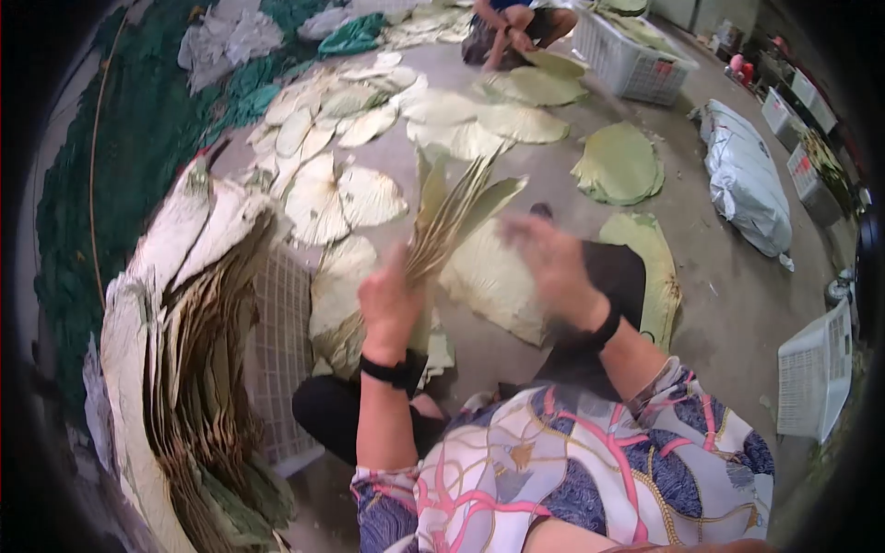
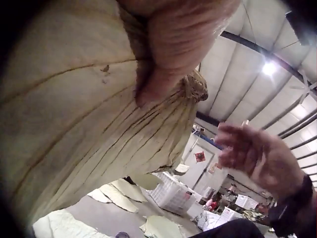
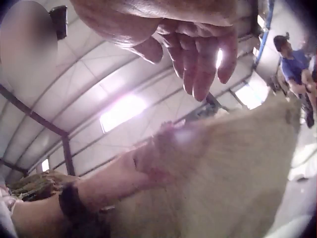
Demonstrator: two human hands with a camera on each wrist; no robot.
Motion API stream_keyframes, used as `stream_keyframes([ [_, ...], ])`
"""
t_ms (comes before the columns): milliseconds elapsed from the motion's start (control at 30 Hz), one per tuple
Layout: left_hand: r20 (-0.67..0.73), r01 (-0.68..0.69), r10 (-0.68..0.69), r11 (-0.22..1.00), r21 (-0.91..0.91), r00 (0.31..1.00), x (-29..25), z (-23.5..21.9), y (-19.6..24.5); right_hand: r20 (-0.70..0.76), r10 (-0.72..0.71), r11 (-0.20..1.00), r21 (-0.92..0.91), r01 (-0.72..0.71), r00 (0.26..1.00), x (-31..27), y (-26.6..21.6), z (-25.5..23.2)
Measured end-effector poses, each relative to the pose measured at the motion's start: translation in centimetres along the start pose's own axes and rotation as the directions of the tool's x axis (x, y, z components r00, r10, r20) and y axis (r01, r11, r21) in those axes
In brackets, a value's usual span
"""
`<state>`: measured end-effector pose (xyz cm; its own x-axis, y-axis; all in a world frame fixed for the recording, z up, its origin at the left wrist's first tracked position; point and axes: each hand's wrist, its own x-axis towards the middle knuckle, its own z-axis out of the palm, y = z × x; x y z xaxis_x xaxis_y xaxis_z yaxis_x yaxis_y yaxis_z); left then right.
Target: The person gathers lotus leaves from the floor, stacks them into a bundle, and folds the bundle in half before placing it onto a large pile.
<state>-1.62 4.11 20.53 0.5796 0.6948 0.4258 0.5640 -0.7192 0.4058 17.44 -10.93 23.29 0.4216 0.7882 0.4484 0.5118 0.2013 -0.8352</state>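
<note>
My left hand (image 1: 389,300) grips a folded bundle of dried lotus leaves (image 1: 452,217) upright in front of my body. In the left wrist view the thumb (image 2: 171,59) presses on the pale, veined face of the leaves (image 2: 99,99), near their gathered, crumpled end. To the right of the bundle, my right hand (image 1: 553,267) is raised and blurred, with nothing in it. Its fingers (image 3: 190,64) are loosely extended above the leaves in the right wrist view. Flat dried leaves (image 1: 493,281) lie on the floor behind the bundle.
A tall stack of folded leaves (image 1: 203,369) stands at my left, beside a white plastic crate (image 1: 281,350). More leaves (image 1: 618,164) are spread over the floor ahead. Another person (image 1: 516,28) crouches at the far side near a white crate (image 1: 636,64). A white sack (image 1: 745,180) lies at right.
</note>
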Motion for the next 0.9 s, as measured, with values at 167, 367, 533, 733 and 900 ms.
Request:
stream_keyframes([
  [167,0.099,-0.011,0.016,0.999,-0.048,0.995,-0.1,1.0,2.1,-0.228,-0.240,0.970,-0.011,0.244,0.944,4.8,-2.5,-1.1],
  [367,0.171,-0.116,0.143,0.981,-0.155,0.975,-0.6,1.3,4.4,0.302,-0.174,0.985,0.041,0.170,0.937,4.2,3.0,4.6],
  [533,0.232,-0.096,0.134,0.981,-0.168,0.963,-1.1,1.0,3.8,0.282,0.021,0.955,0.277,-0.103,0.959,4.9,2.4,2.6],
  [733,0.214,-0.113,0.163,0.968,-0.226,0.963,-0.9,0.6,3.1,0.508,-0.150,0.935,-0.207,0.289,0.848,4.4,3.5,1.7],
  [900,0.162,-0.097,0.131,0.975,-0.202,0.978,-0.9,0.4,1.3,0.595,-0.132,0.897,-0.268,0.351,0.793,2.1,1.5,1.6],
])
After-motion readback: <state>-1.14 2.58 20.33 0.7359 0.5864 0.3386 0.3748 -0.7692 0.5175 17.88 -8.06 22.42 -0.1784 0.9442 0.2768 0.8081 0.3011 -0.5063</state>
